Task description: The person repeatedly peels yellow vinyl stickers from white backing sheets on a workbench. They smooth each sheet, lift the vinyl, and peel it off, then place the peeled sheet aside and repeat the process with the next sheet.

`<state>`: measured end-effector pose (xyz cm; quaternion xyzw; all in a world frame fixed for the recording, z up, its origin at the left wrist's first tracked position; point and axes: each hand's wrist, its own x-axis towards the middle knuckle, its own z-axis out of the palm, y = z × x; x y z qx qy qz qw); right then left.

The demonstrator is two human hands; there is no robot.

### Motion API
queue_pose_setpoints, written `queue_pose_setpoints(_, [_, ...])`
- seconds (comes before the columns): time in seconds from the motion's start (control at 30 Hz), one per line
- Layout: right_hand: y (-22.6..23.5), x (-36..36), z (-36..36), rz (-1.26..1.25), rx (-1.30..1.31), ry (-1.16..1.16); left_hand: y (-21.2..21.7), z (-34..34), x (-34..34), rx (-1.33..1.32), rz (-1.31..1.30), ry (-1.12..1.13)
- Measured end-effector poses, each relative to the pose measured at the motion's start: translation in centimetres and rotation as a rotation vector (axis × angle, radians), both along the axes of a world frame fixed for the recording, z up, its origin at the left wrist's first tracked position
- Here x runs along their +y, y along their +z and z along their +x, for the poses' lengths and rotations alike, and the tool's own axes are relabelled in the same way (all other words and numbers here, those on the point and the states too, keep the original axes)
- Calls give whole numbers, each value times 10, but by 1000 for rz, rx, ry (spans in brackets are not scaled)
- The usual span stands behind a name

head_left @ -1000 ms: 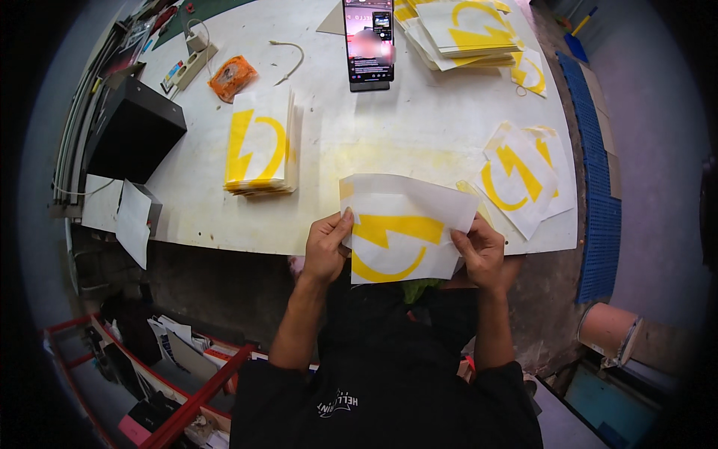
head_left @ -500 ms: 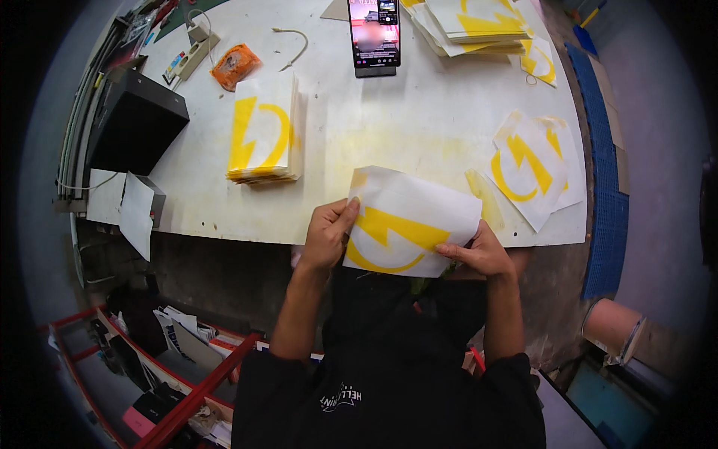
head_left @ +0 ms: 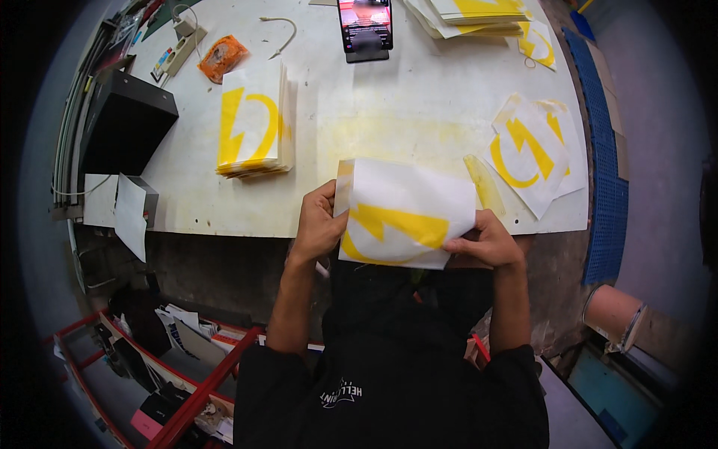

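I hold a white sheet with a yellow bolt-and-arc print (head_left: 404,213) over the near edge of the white table (head_left: 374,120). My left hand (head_left: 318,224) grips its left edge. My right hand (head_left: 486,241) pinches its lower right corner, where the sheet is folded over. A neat stack of the same printed sheets (head_left: 254,123) lies on the table to the left. A few loose printed sheets (head_left: 535,150) lie to the right, and a clear yellowish strip (head_left: 485,183) rests just beside the held sheet.
A phone (head_left: 365,26) with a lit screen stands at the table's far edge, next to another pile of sheets (head_left: 479,13). An orange packet (head_left: 221,56), a power strip (head_left: 178,46) and a black box (head_left: 123,127) sit at the left. A red frame (head_left: 187,404) stands below.
The sheet has been turned and folded over at its right side, and my right hand has shifted down to its lower right corner. The view has tilted nearer to the table.
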<state>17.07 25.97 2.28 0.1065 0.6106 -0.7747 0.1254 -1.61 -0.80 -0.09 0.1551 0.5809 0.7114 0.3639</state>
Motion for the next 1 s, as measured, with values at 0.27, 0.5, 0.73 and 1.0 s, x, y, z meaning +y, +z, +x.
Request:
queue_pose_setpoints(0.27, [4,6,1,-64,87,-43,4,-2,4,11,-59,-1])
queue_pose_setpoints(0.5, [8,-8,-12,150,-4,-52,10,-9,2,55,-45,2])
queue_pose_setpoints(0.73, [7,-11,-10,-12,-58,-109,11,-20,6,34,-17,-40])
queue_pose_setpoints(1.0, [4,-1,-7,-48,29,-44,4,-25,0,142,-118,37])
